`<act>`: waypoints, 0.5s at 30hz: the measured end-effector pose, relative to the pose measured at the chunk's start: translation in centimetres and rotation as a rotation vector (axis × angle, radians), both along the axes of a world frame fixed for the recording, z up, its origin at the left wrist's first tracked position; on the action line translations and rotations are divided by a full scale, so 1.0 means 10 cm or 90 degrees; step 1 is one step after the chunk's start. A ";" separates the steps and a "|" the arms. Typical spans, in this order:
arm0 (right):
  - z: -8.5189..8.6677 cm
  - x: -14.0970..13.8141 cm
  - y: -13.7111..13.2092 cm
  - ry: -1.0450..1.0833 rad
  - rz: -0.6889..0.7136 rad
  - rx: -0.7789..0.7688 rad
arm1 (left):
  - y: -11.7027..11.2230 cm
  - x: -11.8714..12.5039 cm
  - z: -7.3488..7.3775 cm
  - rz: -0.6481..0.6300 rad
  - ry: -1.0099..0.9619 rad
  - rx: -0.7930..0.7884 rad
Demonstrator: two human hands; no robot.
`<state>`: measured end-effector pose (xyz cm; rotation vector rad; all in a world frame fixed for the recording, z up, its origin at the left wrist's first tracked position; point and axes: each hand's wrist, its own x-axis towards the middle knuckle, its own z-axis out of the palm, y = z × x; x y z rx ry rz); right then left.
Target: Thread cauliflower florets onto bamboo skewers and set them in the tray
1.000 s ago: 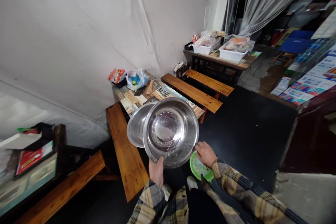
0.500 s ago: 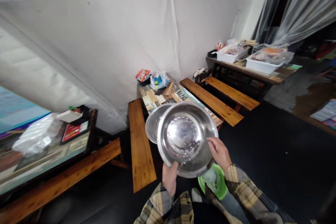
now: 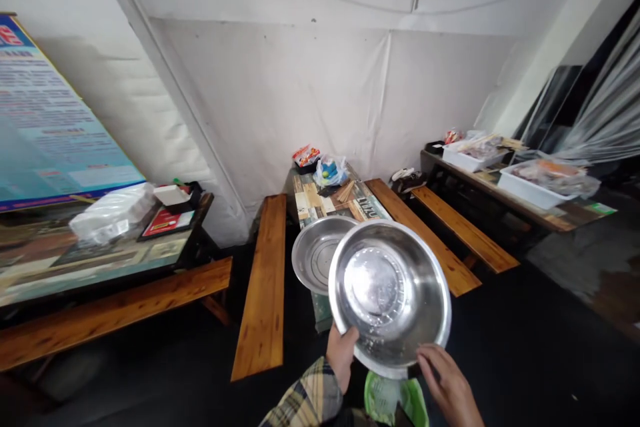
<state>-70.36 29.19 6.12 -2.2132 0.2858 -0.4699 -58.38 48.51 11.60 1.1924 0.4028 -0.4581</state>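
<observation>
A shiny stainless steel basin (image 3: 420, 293) is tilted up in front of me, its hollow inside facing me. My left hand (image 3: 343, 355) is closed on its lower left rim, thumb on the near side. At the lower right rim is my right hand (image 3: 447, 383), its bent fingers against the edge. Small wet specks show inside the basin's lower part. Behind it, a second, shallower metal basin (image 3: 315, 250) rests on the near end of the patterned table (image 3: 305, 203). Below my hands stands a green plastic tub (image 3: 417, 403) with a pale mesh-like piece in it.
Wooden benches (image 3: 263, 293) flank the middle table, which bears a plastic bag (image 3: 330, 172) and wooden sticks (image 3: 346, 191). White trays (image 3: 533, 193) of wrapped food stand on the right table. A left table holds a bagged white stack (image 3: 113, 213) and a red menu (image 3: 167, 221).
My view has tilted up and turned left. The held basin sits lower and further right in view. My right hand has shifted from its right side to its lower right rim.
</observation>
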 end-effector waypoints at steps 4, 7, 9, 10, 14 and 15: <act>-0.19 0.02 -0.26 0.037 -0.282 0.249 | 0.20 0.17 -0.05 0.026 0.018 -0.011; -0.35 0.16 -0.24 0.076 -0.329 0.461 | 0.48 0.28 -0.10 0.069 0.031 0.019; -0.40 0.29 -0.15 0.088 -0.299 0.538 | 0.72 0.33 -0.12 0.094 0.031 0.042; -0.41 0.37 -0.09 0.092 -0.284 0.564 | 0.85 0.36 -0.12 0.109 0.027 0.054; -0.46 0.79 0.22 0.107 -0.252 0.682 | 1.40 0.48 -0.09 0.146 -0.048 0.187; -0.49 0.92 0.31 0.116 -0.249 0.708 | 1.53 0.52 -0.07 0.143 -0.086 0.256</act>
